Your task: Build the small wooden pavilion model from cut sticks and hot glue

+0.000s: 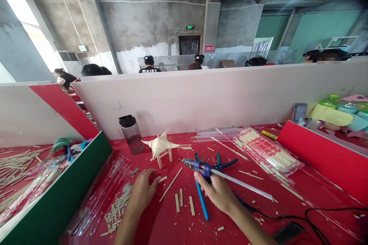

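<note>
My right hand (220,191) is wrapped round a blue hot glue gun (201,166), its nozzle pointing left and a long clear glue stick (244,184) running out of its back. Close to the table, my left hand (145,189) has its thumb and forefinger apart, beside a short piece of wood stick (163,178); its other fingers are partly hidden. Beyond the hands, a small model made of wooden sticks (161,146) stands on legs. Several short stick pieces (192,205) and a longer thin stick (170,184) lie between the hands. Blue-handled pliers (202,203) rest under the glue gun.
A dark-lidded bottle (130,134) stands left of the model. Cut stick bits (116,212) are heaped at left near plastic wrappers (96,191). Packed sticks (267,153) lie at right. A black cable (278,218) crosses the red table. Low partitions (201,103) surround it; people sit beyond.
</note>
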The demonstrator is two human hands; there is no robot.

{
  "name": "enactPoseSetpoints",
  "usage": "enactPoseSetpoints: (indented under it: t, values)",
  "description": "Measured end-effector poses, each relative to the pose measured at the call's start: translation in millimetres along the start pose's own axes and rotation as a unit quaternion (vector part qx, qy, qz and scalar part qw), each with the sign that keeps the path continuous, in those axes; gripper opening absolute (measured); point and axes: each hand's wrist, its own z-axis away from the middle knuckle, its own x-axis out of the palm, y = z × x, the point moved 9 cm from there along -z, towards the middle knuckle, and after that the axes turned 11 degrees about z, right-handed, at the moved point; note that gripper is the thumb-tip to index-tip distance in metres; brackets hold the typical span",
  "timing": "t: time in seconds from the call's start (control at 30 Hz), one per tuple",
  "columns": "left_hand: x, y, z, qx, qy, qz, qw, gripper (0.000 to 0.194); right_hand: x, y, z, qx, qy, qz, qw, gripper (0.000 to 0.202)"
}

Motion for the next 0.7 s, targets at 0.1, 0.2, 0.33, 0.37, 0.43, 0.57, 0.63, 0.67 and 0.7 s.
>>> enactPoseSetpoints:
  t: [0.1,0.2,0.33,0.37,0.43,0.57,0.63,0.67,0.7]
  values:
    - [-10.9,-5.2,-14.0,-0.028,0.031,0.08,0.996,0.039,1.3,-24.6,-11.5,-0.11,-0.003,0.175,0.978,0.031]
    - [-2.5,9.2,-28.0,0.022,-0.034,0.147,0.988,0.032,18.7,-33.9,-23.4,-0.178,-0.037,0.294,0.938,0.021]
    - [8.3,21.7,-36.6,0.062,-0.073,0.106,0.99,0.023,38.8,-26.4,-34.8,-0.225,-0.073,0.391,0.889,0.009]
    - [10.1,22.6,-37.8,0.065,-0.07,0.094,0.991,0.022,42.0,-22.6,-36.8,-0.232,-0.08,0.411,0.878,0.01]
    - [14.6,26.1,-38.9,0.081,-0.071,0.08,0.991,0.021,47.2,-15.5,-39.7,-0.248,-0.092,0.439,0.859,0.01]
    - [22.7,32.2,-39.0,0.105,-0.081,0.061,0.989,0.025,56.1,-7.5,-43.5,-0.281,-0.104,0.464,0.834,0.008]
    - [25.1,32.2,-38.5,0.104,-0.088,0.064,0.989,0.026,59.6,-5.7,-45.7,-0.285,-0.102,0.47,0.829,0.009]
    - [25.7,31.6,-38.1,0.101,-0.089,0.068,0.989,0.026,61.2,-5.1,-46.7,-0.286,-0.1,0.472,0.828,0.01]
    - [26.3,30.5,-37.7,0.098,-0.091,0.071,0.988,0.026,62.9,-4.7,-47.3,-0.288,-0.1,0.473,0.827,0.011]
